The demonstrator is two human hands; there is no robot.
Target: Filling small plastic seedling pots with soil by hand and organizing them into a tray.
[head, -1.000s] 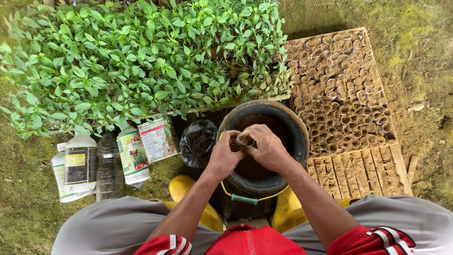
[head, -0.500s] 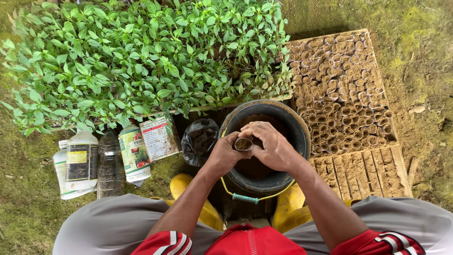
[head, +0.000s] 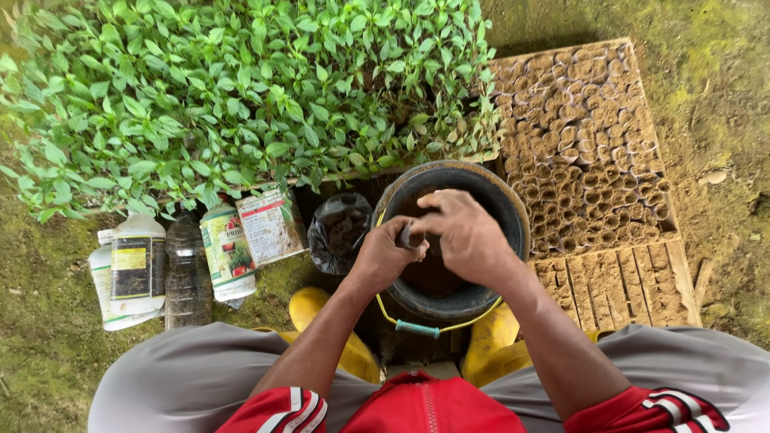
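Left hand is curled closed around a small dark tube-shaped pot, of which only the upper edge shows between thumb and forefinger; it is held upright above the bucket, presumably so that anything spilled drops back in. Right hand lies over the top of it, fingers bent and bunched toward the left thumb, pressing at the pot's mouth; whether it grips anything of its own cannot be told, as the fingertips are hidden against the left hand

Both hands hang directly over the black bucket, which stands between the person's knees and holds dark soil low in its bowl. Its yellow wire handle with a green grip is folded down on the near side, clear of the work

Yellow boots flank the bucket, so the person sits or squats close over it

Just left of the bucket sits a black plastic bag, open-topped, within reach of the left hand. Further left stand bottles and packets, grouped out of the way

To the right, a wooden tray carries close rows of soil-filled tubes, packed upright from the far end; the near slats are bare. Beyond the bucket spreads a dense bed of green seedlings
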